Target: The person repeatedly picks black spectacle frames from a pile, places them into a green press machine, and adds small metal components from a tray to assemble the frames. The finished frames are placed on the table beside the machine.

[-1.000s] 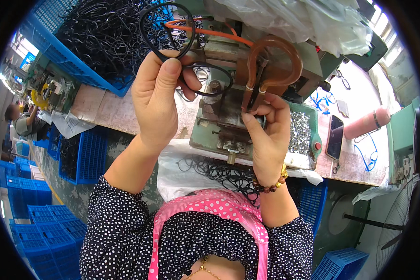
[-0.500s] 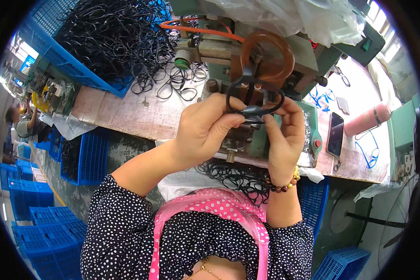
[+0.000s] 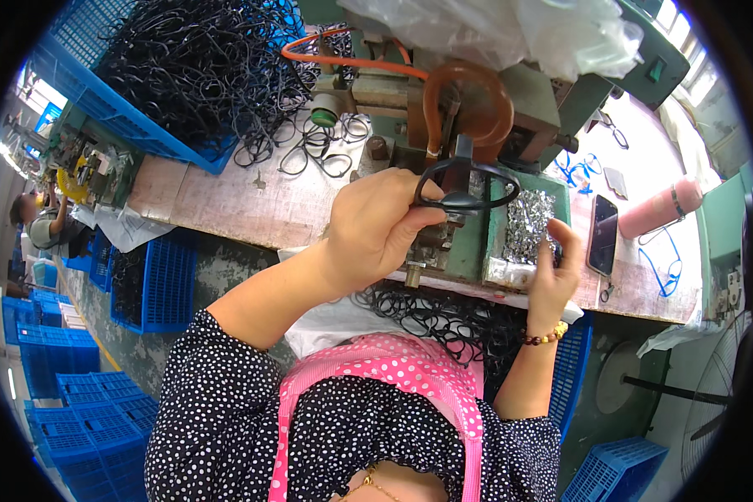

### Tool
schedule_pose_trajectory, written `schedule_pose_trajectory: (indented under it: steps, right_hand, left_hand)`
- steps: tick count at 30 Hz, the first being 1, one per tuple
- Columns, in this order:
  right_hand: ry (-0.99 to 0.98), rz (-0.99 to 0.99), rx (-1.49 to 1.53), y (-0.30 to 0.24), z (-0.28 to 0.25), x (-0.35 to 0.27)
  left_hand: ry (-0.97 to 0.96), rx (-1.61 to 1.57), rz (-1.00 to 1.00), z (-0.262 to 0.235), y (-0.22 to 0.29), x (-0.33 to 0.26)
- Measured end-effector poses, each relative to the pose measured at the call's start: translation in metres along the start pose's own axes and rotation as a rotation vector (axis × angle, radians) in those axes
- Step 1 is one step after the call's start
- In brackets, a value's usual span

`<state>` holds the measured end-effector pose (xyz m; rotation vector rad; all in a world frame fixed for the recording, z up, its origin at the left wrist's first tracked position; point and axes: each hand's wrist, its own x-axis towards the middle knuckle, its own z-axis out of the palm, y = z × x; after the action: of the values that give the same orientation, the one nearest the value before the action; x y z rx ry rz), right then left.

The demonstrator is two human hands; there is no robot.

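My left hand [image 3: 375,222] is closed on a black plastic glasses frame [image 3: 510,201], pinching it between thumb and fingers near the bridge. The frame is in front of a green bench machine [image 3: 385,88] and partly covers its working parts. My right hand [image 3: 556,272], with a beaded bracelet at the wrist, is at the right edge of a green tray [image 3: 495,219] full of small shiny metal pieces [image 3: 529,222]. Its thumb and forefinger are drawn together in a pinch. Whether a small piece is between them is too small to tell.
A blue crate [image 3: 100,96] heaped with black glasses frames [image 3: 201,75] stands at the far left, with loose frames beside it. An orange hose [image 3: 351,60] crosses the machine. A phone [image 3: 602,236], a pink bottle [image 3: 661,209] and blue frames lie at the right. More black frames hang below the bench edge.
My right hand has let go of the glasses frame and moved right to the tray of metal pieces. My left hand keeps the frame in nearly the same place.
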<state>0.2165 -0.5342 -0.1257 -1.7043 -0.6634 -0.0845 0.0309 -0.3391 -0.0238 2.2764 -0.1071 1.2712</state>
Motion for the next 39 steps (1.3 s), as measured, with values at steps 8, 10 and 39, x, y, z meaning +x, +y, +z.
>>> schedule_pose_trajectory:
  steps: [8, 10, 39]
  right_hand:
    - [-0.2, -0.415, -0.587, -0.009, 0.025, 0.009]
    - [-0.202, -0.387, -0.565, -0.009, 0.026, 0.011]
    - [0.02, -0.224, -0.15, 0.003, 0.024, -0.003]
  left_hand:
    - [0.014, 0.002, -0.028, -0.005, 0.003, -0.001]
    - [0.061, 0.034, -0.02, -0.007, -0.003, -0.011]
    - [0.252, -0.162, -0.934, -0.106, -0.116, -0.056]
